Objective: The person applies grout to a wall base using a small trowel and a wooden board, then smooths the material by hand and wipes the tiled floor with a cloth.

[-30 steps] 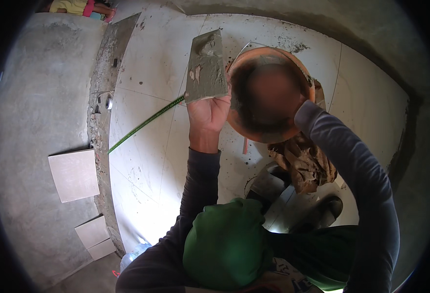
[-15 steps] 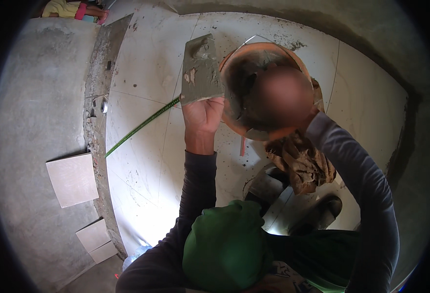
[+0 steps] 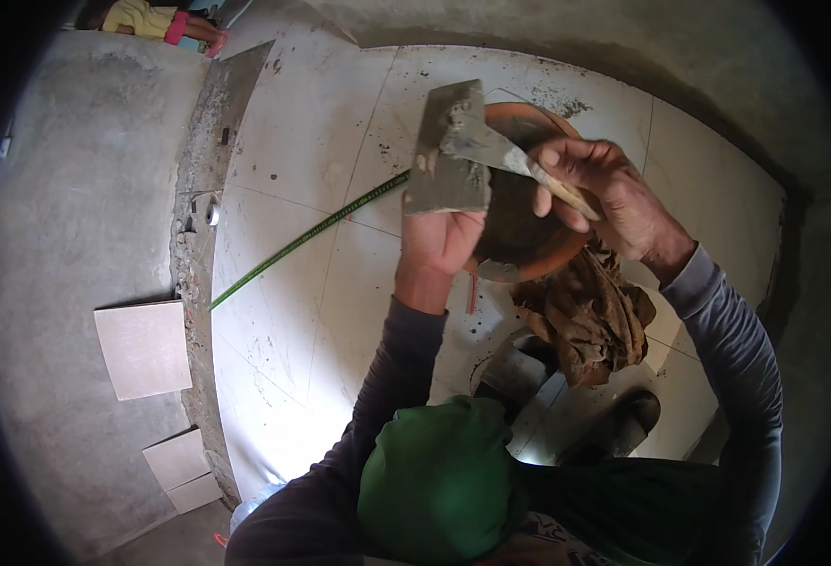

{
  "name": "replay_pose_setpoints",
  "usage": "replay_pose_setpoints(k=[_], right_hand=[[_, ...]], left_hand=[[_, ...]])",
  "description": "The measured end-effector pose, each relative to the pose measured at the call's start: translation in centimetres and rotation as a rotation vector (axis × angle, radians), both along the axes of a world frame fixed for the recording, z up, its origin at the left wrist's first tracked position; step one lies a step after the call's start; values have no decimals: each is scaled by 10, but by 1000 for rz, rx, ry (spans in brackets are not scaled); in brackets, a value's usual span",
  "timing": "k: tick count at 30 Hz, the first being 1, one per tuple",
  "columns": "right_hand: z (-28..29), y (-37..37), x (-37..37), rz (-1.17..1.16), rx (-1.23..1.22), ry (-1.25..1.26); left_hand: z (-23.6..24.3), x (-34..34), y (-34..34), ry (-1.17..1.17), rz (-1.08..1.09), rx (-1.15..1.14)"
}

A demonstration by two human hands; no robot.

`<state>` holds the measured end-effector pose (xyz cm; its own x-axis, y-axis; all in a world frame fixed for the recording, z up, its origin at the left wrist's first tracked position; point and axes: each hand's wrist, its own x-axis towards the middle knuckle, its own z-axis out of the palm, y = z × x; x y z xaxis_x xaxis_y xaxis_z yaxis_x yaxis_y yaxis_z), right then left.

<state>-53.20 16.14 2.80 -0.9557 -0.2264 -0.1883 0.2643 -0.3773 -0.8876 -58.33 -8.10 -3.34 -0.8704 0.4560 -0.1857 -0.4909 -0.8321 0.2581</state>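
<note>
My left hand [image 3: 439, 247] is closed under the lower end of a rectangular tile [image 3: 427, 174], holding it up. Grey mortar coats the tile's upper face. My right hand [image 3: 628, 193] grips the slim handle of a putty knife [image 3: 493, 149]; its wide, mortar-smeared blade lies over the tile's right side, with a lump of mortar at its edge. Just behind and below both hands stands an orange bucket [image 3: 540, 115], dark and mortar-stained inside. The tile and right hand hide part of it.
Crumpled brown paper [image 3: 590, 316] lies by the bucket, near my dark footwear [image 3: 623, 420]. A green strip [image 3: 311, 234] crosses the white tiled floor [image 3: 274, 368]. Loose pale tiles [image 3: 143, 349] rest at left. A person in yellow [image 3: 142, 19] is at far left.
My right hand has come up out of the bucket, bringing the putty knife onto the tile. My left hand and the tile have shifted right, partly over the bucket.
</note>
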Motion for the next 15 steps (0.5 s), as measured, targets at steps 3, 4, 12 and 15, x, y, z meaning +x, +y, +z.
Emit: replay_pose_setpoints(k=[3, 4, 12, 15], right_hand=[[-10, 7, 4, 63, -67, -146], [-6, 11, 2, 72, -74, -122], [-24, 36, -4, -41, 878, 532], [-14, 19, -15, 44, 1375, 792]], left_hand=[[-4, 5, 6, -25, -27, 92], [-1, 2, 3, -36, -6, 93], [19, -9, -16, 122, 166, -145], [10, -2, -12, 146, 82, -151]])
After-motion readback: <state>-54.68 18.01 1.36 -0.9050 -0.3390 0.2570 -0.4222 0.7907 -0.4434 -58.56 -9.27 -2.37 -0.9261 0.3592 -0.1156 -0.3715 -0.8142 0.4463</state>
